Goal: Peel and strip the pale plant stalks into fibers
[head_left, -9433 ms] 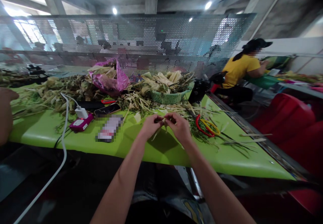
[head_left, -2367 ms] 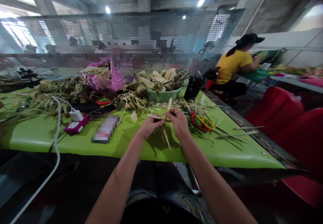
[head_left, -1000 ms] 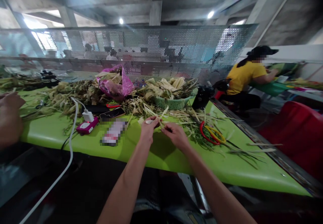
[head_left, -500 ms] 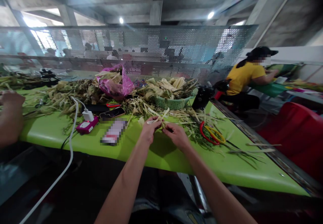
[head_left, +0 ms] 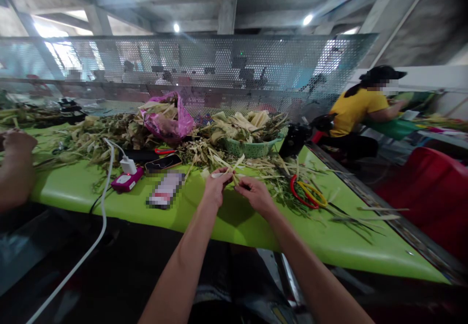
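Observation:
My left hand [head_left: 216, 187] and my right hand [head_left: 256, 194] meet above the green table [head_left: 234, 219], both pinched on a pale strip of dried leaf [head_left: 231, 169] held between them. Its loose ends stick up and to the left of my fingers. Just behind my hands lies a heap of dried leaves and stems [head_left: 204, 154]. A green basket [head_left: 248, 148] full of pale husks stands beyond it.
Red and yellow scissors [head_left: 306, 193] lie right of my hands. Left are a phone [head_left: 164, 162], a pink device with white charger and cable [head_left: 124, 181], and a pink bag [head_left: 166, 119]. Another person's hand [head_left: 16, 141] is at far left. A person in yellow [head_left: 356, 109] sits far right behind a mesh screen [head_left: 204, 70].
My hands have stayed together on the leaf strip, shifting it only slightly. Since 2.4 s ago the hanging strips below my hands are gone and the view has tilted up.

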The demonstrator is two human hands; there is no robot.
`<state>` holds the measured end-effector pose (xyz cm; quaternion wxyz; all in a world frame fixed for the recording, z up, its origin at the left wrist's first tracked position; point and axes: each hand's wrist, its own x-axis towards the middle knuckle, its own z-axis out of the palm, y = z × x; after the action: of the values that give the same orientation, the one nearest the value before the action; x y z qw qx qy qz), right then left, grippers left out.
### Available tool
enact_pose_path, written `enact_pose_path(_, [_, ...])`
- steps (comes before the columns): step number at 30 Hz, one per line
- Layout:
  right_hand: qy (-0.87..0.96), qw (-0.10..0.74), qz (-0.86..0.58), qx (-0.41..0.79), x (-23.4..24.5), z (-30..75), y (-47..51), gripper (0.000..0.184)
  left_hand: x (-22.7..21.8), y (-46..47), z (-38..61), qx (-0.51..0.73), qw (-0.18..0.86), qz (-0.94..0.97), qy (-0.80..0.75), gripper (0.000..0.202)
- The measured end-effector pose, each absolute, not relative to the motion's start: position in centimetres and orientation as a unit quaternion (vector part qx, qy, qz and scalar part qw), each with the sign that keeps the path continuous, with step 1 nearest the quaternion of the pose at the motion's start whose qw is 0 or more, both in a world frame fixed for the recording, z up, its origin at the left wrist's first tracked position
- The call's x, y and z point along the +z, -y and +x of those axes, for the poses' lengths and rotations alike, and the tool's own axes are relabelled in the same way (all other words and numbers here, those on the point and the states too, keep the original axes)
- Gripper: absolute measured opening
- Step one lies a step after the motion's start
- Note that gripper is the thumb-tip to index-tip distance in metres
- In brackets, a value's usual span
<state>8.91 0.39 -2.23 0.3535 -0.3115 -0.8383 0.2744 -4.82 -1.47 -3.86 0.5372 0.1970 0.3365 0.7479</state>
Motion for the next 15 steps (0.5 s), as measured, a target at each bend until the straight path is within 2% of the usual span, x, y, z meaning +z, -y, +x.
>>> enact_pose_path(7, [0.836,0.356,-0.323,0.264,-2.2,9.4,-0.2,0.03,-4.1,1.5,-5.3,0.728,0.544,0.223,-0.351,0.034])
enact_pose_path(15, [0.686,0.452,-0.368,0.437,-2.6,10.0,-0.9,0.032,-3.5,2.2,-5.0,0.67,0.587,0.3,-0.343,0.036])
